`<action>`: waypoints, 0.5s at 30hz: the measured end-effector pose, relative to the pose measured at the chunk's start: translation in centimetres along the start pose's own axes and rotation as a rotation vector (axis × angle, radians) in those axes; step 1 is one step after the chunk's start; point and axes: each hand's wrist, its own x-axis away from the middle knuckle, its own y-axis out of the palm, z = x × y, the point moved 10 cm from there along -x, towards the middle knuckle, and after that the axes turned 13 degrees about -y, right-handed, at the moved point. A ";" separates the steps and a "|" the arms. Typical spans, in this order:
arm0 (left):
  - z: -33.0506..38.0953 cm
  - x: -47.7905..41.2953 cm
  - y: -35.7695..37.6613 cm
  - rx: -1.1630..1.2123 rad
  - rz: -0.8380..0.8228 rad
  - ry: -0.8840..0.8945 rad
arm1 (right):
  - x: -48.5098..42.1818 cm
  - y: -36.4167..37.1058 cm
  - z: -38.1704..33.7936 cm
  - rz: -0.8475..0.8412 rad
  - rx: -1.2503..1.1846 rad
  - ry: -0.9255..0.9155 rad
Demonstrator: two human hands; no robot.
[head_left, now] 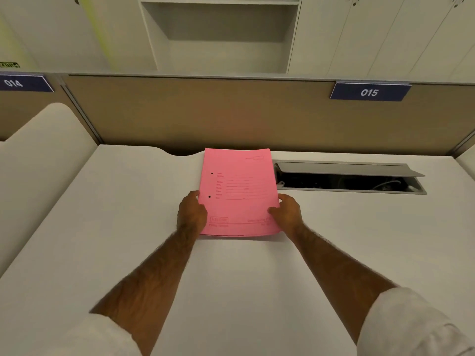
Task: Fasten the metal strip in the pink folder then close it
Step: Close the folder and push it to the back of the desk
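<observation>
The pink folder (239, 191) lies shut and flat on the white desk (128, 227), its printed cover up and two dark punch holes near its left edge. My left hand (192, 214) grips the folder's lower left edge, thumb on the cover. My right hand (286, 213) holds the lower right edge, thumb on top. The metal strip is hidden inside the folder.
An open cable hatch (349, 179) with a raised grey flap sits in the desk just right of the folder. A tan partition (180, 111) with label 015 (369, 92) rises behind. A neighbouring desk (38, 155) lies to the left.
</observation>
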 end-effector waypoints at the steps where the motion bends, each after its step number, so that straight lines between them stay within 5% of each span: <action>1: 0.0 -0.2 0.1 -0.014 0.009 0.013 | -0.2 0.3 0.1 -0.005 0.004 -0.004; 10: 0.2 -0.5 1.6 -0.291 0.071 0.088 | -0.8 1.6 -0.6 -0.033 0.075 -0.077; 15: -0.2 0.7 3.7 -0.462 0.068 0.208 | -0.4 1.6 -0.8 -0.024 0.306 -0.101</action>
